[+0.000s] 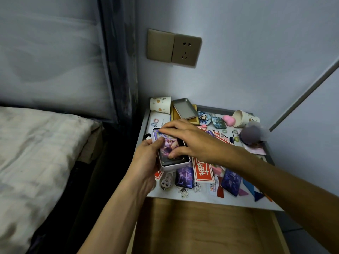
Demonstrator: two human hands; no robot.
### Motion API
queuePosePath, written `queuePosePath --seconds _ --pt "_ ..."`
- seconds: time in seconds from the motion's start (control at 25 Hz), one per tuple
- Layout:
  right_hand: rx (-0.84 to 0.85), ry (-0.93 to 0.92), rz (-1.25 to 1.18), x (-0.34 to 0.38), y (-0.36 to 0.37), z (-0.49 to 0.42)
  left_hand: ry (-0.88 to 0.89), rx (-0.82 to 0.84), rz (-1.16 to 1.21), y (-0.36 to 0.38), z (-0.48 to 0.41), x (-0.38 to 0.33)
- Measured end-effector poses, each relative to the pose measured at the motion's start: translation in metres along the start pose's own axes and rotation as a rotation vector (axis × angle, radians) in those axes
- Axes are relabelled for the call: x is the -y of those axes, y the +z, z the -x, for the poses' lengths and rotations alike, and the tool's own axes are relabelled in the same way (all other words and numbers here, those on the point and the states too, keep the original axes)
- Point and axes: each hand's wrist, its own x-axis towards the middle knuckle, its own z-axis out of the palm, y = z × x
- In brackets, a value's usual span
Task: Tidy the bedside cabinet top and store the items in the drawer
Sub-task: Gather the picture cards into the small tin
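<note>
The bedside cabinet top (201, 197) is littered with small items. At its left side my left hand (146, 156) grips a white tin box (176, 165) by its left wall. My right hand (185, 138) reaches over the box and holds a purple picture card (168, 146) flat inside it, fingers at the card's far end and thumb at the near end. Below the cabinet top the wooden drawer (201, 228) stands pulled out, and what I see of its floor is bare.
Purple card boxes (184, 177), a red-and-white packet (203, 171), acrylic charms (166, 182) and coloured shapes lie near the front edge. Two paper cups (160, 104), a grey tin lid (183, 108), a pink sponge (229, 119) and a purple pompom (252, 133) sit at the back. The bed is to the left.
</note>
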Motion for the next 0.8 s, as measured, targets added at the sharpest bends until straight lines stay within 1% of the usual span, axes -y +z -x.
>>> queuePosePath --seconds 0.24,0.32,0.36,0.44,0.48,0.52,0.56,0.6,0.64,0.68,0.8 --pt "-0.023 0.029 -0.071 -0.002 0.003 0.003 0.011 -0.025 -0.055 0.000 -0.002 0.002" --pt "-0.023 0.035 -0.144 -0.001 0.002 0.005 0.006 -0.028 -0.069 0.001 -0.001 0.002" --pt "-0.075 0.070 -0.229 -0.004 0.001 0.007 0.004 -0.034 -0.074 0.001 0.000 0.001" --pt "-0.333 0.231 -0.378 -0.027 0.000 0.011 0.010 -0.072 -0.070 -0.001 -0.001 -0.002" --pt "-0.450 0.354 -0.336 -0.047 0.002 0.013 0.016 -0.095 -0.064 -0.002 -0.003 -0.003" --pt "-0.478 0.501 -0.209 -0.069 0.006 0.015 0.019 -0.113 -0.058 -0.004 -0.005 -0.003" --pt "-0.406 0.638 -0.070 -0.089 0.012 0.018 0.017 -0.126 -0.056 -0.005 -0.006 -0.004" --pt "-0.278 0.749 0.031 -0.105 0.021 0.020 0.015 -0.132 -0.054 -0.006 -0.006 -0.004" --pt "-0.172 0.822 0.080 -0.118 0.029 0.021 0.014 -0.134 -0.054 -0.005 -0.005 -0.004" --pt "-0.120 0.866 0.097 -0.126 0.036 0.021 0.014 -0.133 -0.052 -0.005 -0.004 -0.005" --pt "-0.157 0.888 0.110 -0.137 0.044 0.017 0.010 -0.136 -0.052 -0.003 -0.005 -0.004"
